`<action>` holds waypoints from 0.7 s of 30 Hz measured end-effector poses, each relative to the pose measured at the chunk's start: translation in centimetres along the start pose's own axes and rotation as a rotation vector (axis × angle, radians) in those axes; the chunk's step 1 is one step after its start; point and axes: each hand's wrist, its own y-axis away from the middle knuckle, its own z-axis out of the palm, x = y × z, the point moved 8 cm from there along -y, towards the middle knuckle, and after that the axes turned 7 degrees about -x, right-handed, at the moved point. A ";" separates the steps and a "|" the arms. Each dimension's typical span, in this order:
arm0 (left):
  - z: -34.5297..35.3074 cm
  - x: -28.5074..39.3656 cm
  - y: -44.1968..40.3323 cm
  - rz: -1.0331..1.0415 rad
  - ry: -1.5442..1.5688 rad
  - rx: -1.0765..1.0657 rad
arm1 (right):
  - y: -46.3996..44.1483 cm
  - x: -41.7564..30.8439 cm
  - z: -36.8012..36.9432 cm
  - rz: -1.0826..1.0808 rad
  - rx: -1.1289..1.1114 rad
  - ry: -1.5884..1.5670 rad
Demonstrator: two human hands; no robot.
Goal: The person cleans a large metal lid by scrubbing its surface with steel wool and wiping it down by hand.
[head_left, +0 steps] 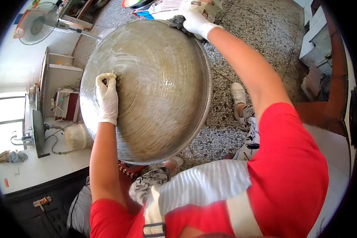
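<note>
A large round metal pan (162,115) takes up the middle of the head view, its dull surface marked with circular streaks and whitish, wet smears. My left hand (107,97), in a white glove, rests against this surface left of its centre. Its fingers and thumb are curled together, with a small dark patch beside the fingertips that I cannot identify. At the pan's far rim, my right hand (196,24), also in a white glove, is closed on a dark grey scouring pad (177,22). The pad touches the rim.
Behind the pan lies a printed paper sack (208,8) on the speckled floor (261,39). A standing fan (37,25) is at upper left. A whitish bucket (78,136) and a sink tap (23,138) are along the left. My shoe (238,94) shows right of the pan.
</note>
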 end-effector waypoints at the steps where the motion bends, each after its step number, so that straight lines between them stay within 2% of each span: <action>1: 0.3 0.3 0.1 -0.029 0.001 -0.003 | -0.6 -1.1 -0.2 0.068 -0.048 0.081; 2: 0.4 0.2 0.3 -0.059 0.003 -0.007 | -0.1 -1.4 -0.5 0.150 -0.091 0.068; 3: -0.3 0.6 -0.3 -0.032 -0.006 0.014 | 0.3 -2.2 -0.9 0.125 -0.065 0.066; 5: -0.2 0.4 -0.2 0.029 -0.063 0.025 | 4.0 -1.7 -1.7 -0.034 0.067 -0.065; 7: -1.3 -0.3 -1.1 0.070 -0.116 0.052 | 10.9 -3.2 -2.3 -0.033 0.040 -0.289; 9: -1.2 -0.3 -1.5 0.076 -0.180 0.084 | 17.9 -6.2 -3.0 -0.028 0.139 -0.293; 10: -1.2 -0.1 -1.6 0.124 -0.181 0.083 | 20.2 -6.4 -1.8 0.035 0.032 -0.351; 11: -1.7 -0.8 -2.0 0.161 -0.232 0.083 | 22.2 -8.3 -1.9 0.052 0.016 -0.399; 13: -2.2 -0.8 -2.1 0.106 -0.239 0.065 | 24.6 -9.7 -0.6 0.065 0.053 -0.453; 14: -2.2 -1.9 -2.1 -0.026 -0.170 0.056 | 24.7 -9.8 -0.7 0.062 0.057 -0.459; 16: -1.9 -2.0 -2.2 -0.042 -0.122 0.035 | 24.1 -8.8 -0.5 0.187 -0.050 -0.638; 17: -1.7 -2.3 -2.2 -0.060 -0.076 0.013 | 23.2 -8.6 -1.8 0.193 0.058 -0.587; 18: -1.7 -2.0 -2.1 -0.075 -0.067 0.029 | 21.2 -7.9 -2.0 0.208 -0.009 -0.732; 19: -1.5 -2.0 -1.8 -0.073 -0.072 0.026 | 19.1 -6.1 -1.4 0.253 0.008 -0.923; 20: -1.5 -2.1 -1.6 -0.041 -0.047 0.049 | 16.6 -3.3 -0.5 0.323 -0.016 -0.911; 21: -1.5 -1.8 -1.6 -0.007 -0.022 0.071 | 14.3 -0.9 0.2 0.273 0.024 -0.953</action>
